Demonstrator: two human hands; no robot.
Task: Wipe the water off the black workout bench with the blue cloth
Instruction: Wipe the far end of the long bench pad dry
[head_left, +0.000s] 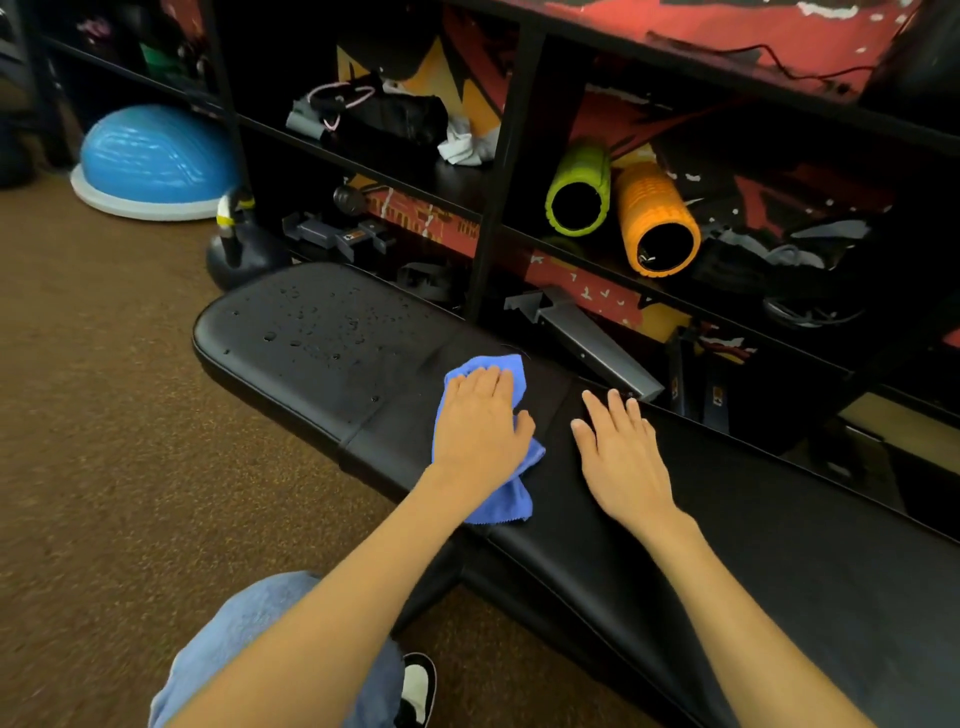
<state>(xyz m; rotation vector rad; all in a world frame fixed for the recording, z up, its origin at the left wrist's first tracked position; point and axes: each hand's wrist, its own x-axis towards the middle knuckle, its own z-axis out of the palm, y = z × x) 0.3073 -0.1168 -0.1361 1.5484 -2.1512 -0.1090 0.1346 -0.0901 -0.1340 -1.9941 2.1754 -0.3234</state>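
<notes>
Left hand (480, 421): I press it flat on the blue cloth (508, 500) to wipe.
Right hand (618, 447): flat, empty, bracing on the tabletop (779, 545).
Droplets (311, 332): ahead, unwiped.

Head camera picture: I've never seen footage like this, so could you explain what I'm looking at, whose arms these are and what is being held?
There is no machine here. A person wears a camera on the head, and it looks down at their own two arms. This is the only view. The left hand presses a blue cloth onto a black workout bench. The right hand lies flat on the padding beside it and holds nothing. Water drops sit on the bench's far end, beyond the cloth, not yet wiped. Behind the bench is a shelf with a green foam roller and an orange foam roller. A blue balance dome and a kettlebell sit on the carpet.
</notes>
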